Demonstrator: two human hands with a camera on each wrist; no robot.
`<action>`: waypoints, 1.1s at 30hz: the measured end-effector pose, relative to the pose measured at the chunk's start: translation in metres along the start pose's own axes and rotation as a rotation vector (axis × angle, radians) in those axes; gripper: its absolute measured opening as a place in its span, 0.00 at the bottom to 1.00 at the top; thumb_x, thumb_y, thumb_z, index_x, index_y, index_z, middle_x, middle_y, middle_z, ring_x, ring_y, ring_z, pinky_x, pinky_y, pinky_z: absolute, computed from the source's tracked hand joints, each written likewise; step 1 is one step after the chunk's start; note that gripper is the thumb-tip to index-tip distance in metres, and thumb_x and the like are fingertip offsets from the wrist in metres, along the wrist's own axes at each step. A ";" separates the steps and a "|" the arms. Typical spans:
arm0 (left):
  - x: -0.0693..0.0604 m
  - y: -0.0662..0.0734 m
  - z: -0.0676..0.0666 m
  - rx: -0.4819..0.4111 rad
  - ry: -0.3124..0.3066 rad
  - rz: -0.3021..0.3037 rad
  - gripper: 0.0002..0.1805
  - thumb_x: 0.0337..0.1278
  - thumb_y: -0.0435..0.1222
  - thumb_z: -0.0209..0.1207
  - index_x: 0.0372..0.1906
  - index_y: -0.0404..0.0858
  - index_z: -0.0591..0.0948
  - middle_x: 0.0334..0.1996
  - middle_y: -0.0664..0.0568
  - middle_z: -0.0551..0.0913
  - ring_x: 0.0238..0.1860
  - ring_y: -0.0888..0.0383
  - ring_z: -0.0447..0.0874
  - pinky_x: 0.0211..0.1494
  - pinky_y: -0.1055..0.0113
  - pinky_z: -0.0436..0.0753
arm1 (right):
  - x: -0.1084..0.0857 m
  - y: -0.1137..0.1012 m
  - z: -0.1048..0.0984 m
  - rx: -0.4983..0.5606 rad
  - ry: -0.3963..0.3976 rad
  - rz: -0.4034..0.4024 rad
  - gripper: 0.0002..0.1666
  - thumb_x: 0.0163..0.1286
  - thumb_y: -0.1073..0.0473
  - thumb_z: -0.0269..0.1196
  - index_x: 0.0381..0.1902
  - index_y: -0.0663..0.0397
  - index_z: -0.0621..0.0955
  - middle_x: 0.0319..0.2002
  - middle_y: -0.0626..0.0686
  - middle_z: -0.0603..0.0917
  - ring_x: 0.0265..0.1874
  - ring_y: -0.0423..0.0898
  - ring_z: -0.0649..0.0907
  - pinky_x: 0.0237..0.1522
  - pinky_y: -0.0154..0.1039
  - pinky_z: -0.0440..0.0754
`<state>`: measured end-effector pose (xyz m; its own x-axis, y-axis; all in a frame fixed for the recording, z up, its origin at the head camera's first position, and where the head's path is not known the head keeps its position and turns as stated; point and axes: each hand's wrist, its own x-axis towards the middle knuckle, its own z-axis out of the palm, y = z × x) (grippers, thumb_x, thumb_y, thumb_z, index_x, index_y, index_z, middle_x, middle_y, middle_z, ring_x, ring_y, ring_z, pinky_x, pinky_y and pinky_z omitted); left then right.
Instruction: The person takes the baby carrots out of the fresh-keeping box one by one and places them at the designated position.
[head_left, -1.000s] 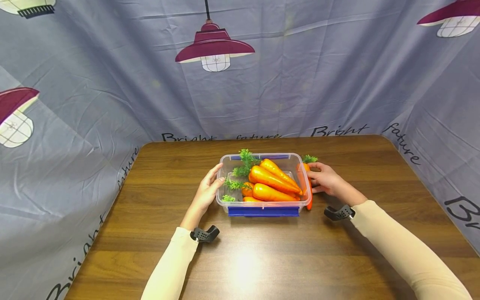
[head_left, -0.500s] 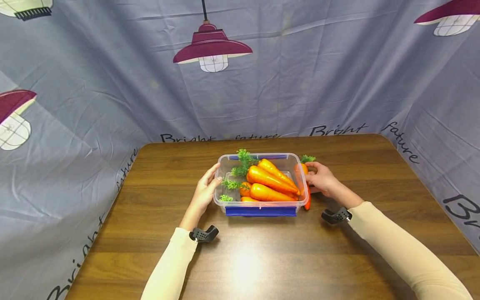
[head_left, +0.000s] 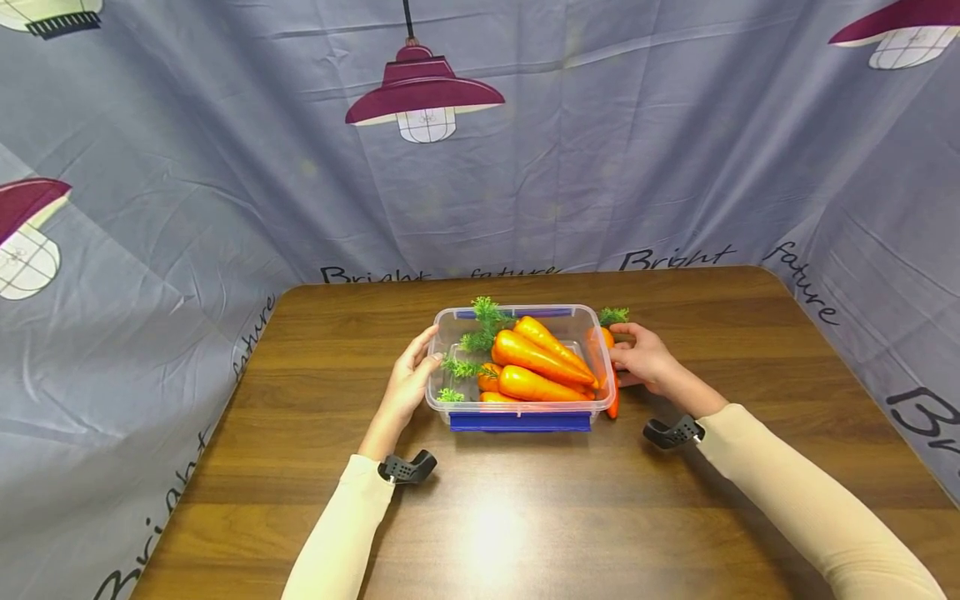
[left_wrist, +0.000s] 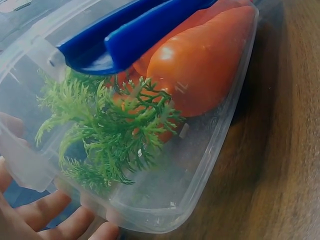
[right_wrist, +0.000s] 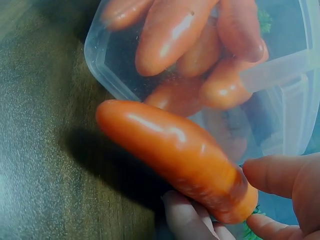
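Observation:
A clear plastic box (head_left: 525,407) with blue latches stands on the table, holding several orange carrots (head_left: 536,357) with green tops, one top rising over the back rim. My left hand (head_left: 408,383) rests against the box's left end; in the left wrist view its fingers (left_wrist: 75,222) lie spread along the clear wall. Outside the box's right end, my right hand (head_left: 647,360) grips another carrot (right_wrist: 170,150) near its thick leafy end, thumb and fingers around it. That carrot's tip points toward me, beside the wall.
The brown wooden table (head_left: 480,517) extends around the box on all sides. Behind it hangs a grey-blue cloth (head_left: 600,167) printed with lamps and lettering. Black camera mounts (head_left: 408,468) sit on both wrists.
The box, carrots and both hands appear slightly further left in the head view, as does the backdrop. The hands' hold has not visibly changed.

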<state>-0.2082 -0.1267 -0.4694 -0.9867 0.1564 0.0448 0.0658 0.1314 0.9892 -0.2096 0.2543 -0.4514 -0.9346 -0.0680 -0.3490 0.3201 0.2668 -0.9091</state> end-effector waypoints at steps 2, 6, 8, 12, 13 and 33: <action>0.000 0.000 0.000 0.003 -0.001 -0.004 0.29 0.75 0.32 0.50 0.77 0.40 0.65 0.81 0.42 0.57 0.81 0.39 0.54 0.80 0.43 0.62 | 0.000 0.000 -0.001 -0.001 -0.001 -0.004 0.43 0.72 0.64 0.60 0.78 0.66 0.52 0.43 0.51 0.81 0.28 0.36 0.82 0.28 0.37 0.88; 0.000 -0.002 -0.001 -0.002 -0.002 -0.008 0.29 0.74 0.31 0.50 0.77 0.40 0.65 0.81 0.41 0.57 0.80 0.39 0.57 0.79 0.43 0.64 | 0.000 0.002 -0.004 -0.012 0.005 -0.002 0.44 0.70 0.65 0.59 0.77 0.66 0.53 0.51 0.59 0.80 0.29 0.36 0.84 0.29 0.38 0.89; 0.000 -0.002 -0.001 -0.004 -0.002 -0.008 0.29 0.74 0.31 0.50 0.77 0.40 0.65 0.81 0.41 0.56 0.80 0.39 0.58 0.79 0.43 0.64 | 0.000 0.003 -0.006 -0.019 0.008 0.002 0.43 0.70 0.66 0.59 0.77 0.66 0.53 0.55 0.63 0.78 0.29 0.36 0.83 0.31 0.38 0.90; -0.001 -0.001 -0.001 -0.010 -0.010 0.000 0.29 0.75 0.31 0.49 0.78 0.40 0.64 0.81 0.40 0.56 0.79 0.39 0.59 0.78 0.42 0.64 | 0.001 0.005 -0.010 -0.028 0.011 -0.003 0.43 0.70 0.67 0.58 0.77 0.66 0.53 0.55 0.64 0.77 0.31 0.36 0.84 0.32 0.39 0.90; -0.001 0.000 -0.001 -0.010 -0.012 0.000 0.30 0.75 0.32 0.49 0.78 0.40 0.64 0.81 0.40 0.55 0.79 0.38 0.59 0.78 0.42 0.64 | 0.001 0.005 -0.010 -0.026 0.011 -0.004 0.43 0.70 0.67 0.59 0.77 0.67 0.54 0.55 0.64 0.77 0.31 0.36 0.84 0.32 0.39 0.90; 0.000 -0.002 -0.001 -0.001 -0.019 0.007 0.30 0.74 0.31 0.50 0.78 0.39 0.64 0.81 0.40 0.56 0.81 0.38 0.53 0.80 0.40 0.60 | -0.002 -0.019 -0.028 -0.205 0.061 -0.065 0.40 0.74 0.61 0.59 0.76 0.69 0.57 0.63 0.75 0.73 0.40 0.45 0.85 0.37 0.45 0.91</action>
<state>-0.2090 -0.1283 -0.4710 -0.9832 0.1755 0.0494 0.0727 0.1291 0.9890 -0.2186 0.2764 -0.4270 -0.9618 -0.0346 -0.2714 0.2269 0.4537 -0.8618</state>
